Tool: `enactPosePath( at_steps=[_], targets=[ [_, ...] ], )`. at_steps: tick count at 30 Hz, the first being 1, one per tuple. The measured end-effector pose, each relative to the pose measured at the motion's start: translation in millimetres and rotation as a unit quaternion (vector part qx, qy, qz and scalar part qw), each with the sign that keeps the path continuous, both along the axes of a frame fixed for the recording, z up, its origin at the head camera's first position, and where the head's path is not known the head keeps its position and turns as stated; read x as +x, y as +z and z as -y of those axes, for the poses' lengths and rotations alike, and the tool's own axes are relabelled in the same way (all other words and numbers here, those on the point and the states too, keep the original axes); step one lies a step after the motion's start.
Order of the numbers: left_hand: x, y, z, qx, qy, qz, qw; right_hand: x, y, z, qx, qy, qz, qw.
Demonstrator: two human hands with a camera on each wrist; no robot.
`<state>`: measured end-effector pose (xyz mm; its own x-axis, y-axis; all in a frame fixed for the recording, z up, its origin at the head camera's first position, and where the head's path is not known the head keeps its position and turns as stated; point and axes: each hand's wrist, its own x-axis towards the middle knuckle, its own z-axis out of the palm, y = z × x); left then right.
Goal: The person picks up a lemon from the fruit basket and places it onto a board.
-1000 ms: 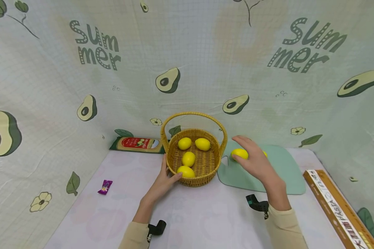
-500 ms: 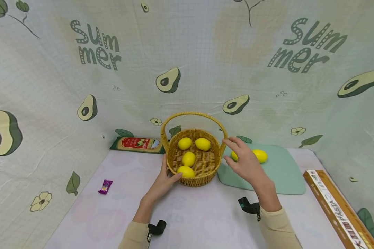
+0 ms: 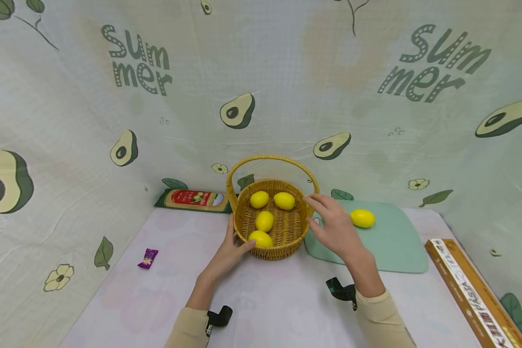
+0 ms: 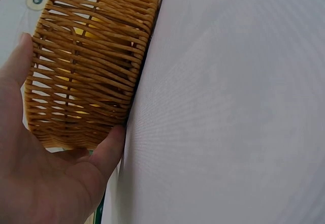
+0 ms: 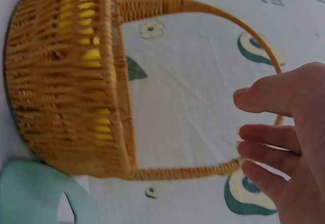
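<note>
My left hand (image 3: 227, 252) holds the left side of a round wicker basket (image 4: 86, 61), its thumb over the front rim. Several yellow lemons (image 3: 264, 221) lie inside the basket. My right hand (image 3: 332, 226) is beside the basket's right side, fingers loosely bent around nothing. In the right wrist view this right hand (image 5: 289, 137) hangs near the tall arched handle (image 5: 218, 11), its fingers apart. One lemon (image 3: 362, 218) rests on the green cutting board (image 3: 387, 246), just right of my right hand. That hand hides part of the board and of the basket's right edge.
A green and gold packet with a red label (image 3: 195, 200) lies against the back wall, left of the basket. A small purple wrapped sweet (image 3: 148, 258) sits on the table at left. A long pasta box (image 3: 474, 292) lies along the right edge.
My right hand has moved left from over the board to the basket's right side. The board's left lemon has gone out of sight behind it; my left hand stays on the basket.
</note>
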<state>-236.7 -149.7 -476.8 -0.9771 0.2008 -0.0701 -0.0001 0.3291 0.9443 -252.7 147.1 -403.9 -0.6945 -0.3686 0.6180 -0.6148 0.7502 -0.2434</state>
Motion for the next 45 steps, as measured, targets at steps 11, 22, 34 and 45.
enactPosePath(
  at_steps=[11,22,34,45],
  targets=[
    [-2.0,-0.9,2.5,0.0,-0.005,-0.007,1.0,-17.6,-29.1,47.4,0.01,0.074,0.144,0.987],
    [-16.0,-34.8,3.0,-0.003,0.01,-0.042,0.9991,-27.4,-46.8,71.6,0.037,0.111,0.284,0.952],
    [-18.7,-37.3,4.5,-0.011,0.016,-0.044,0.9988,-32.5,-44.1,94.5,0.094,0.095,0.326,0.936],
    [-3.9,-4.7,2.4,-0.005,-0.005,-0.005,1.0,-40.9,-48.5,101.7,0.093,0.101,0.332,0.933]
  ],
)
